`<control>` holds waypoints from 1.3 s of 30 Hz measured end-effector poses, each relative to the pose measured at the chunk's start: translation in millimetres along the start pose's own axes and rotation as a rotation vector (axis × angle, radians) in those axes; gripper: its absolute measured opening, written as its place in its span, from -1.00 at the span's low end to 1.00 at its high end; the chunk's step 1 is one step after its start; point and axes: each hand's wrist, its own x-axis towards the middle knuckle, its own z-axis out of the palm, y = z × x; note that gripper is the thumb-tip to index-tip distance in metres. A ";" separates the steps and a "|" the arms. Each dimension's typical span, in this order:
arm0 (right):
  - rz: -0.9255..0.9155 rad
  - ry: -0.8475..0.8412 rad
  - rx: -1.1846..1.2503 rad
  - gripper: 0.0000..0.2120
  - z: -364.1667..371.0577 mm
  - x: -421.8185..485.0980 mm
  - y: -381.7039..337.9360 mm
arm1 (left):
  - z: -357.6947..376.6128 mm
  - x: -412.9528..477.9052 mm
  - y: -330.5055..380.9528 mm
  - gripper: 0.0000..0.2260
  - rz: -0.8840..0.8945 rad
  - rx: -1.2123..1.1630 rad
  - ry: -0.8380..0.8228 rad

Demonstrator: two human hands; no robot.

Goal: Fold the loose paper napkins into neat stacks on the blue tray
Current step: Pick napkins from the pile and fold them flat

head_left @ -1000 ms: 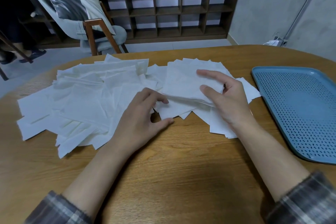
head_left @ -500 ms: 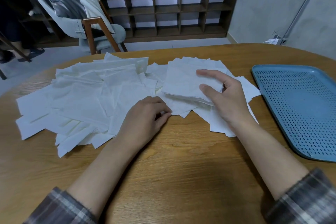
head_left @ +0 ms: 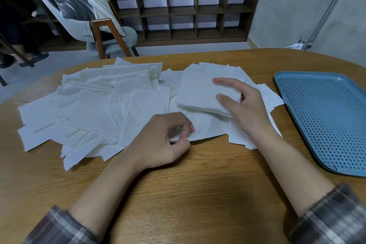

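Napkins (head_left: 95, 105): left hand (head_left: 158, 140) pinches one edge (right hand (head_left: 245, 109) holds a stack (head_left: 198, 93)).

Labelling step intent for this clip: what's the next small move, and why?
Likely: the left hand lifts the napkin it pinches by its near edge, peeling it off the pile. The right hand grips a small stack raised a little above the other sheets, so the single sheet looks next for folding and adding. Nothing lies on the tray yet.
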 end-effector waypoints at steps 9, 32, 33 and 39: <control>0.019 -0.132 0.063 -0.83 1.5 -2.4 -4.4 | -16.7 5.5 1.6 -0.89 -0.094 -0.574 0.271; 0.095 -0.340 0.200 -0.64 11.9 -12.6 -12.6 | -7.5 10.1 -0.8 -0.97 -0.326 -0.382 0.609; 0.078 -0.345 0.186 -0.57 12.2 -12.9 -13.2 | -7.3 9.8 -0.3 -0.97 -0.334 -0.397 0.614; 0.048 -0.367 0.111 -0.33 13.5 -13.2 -13.9 | -4.3 10.5 1.8 -0.96 -0.343 -0.397 0.597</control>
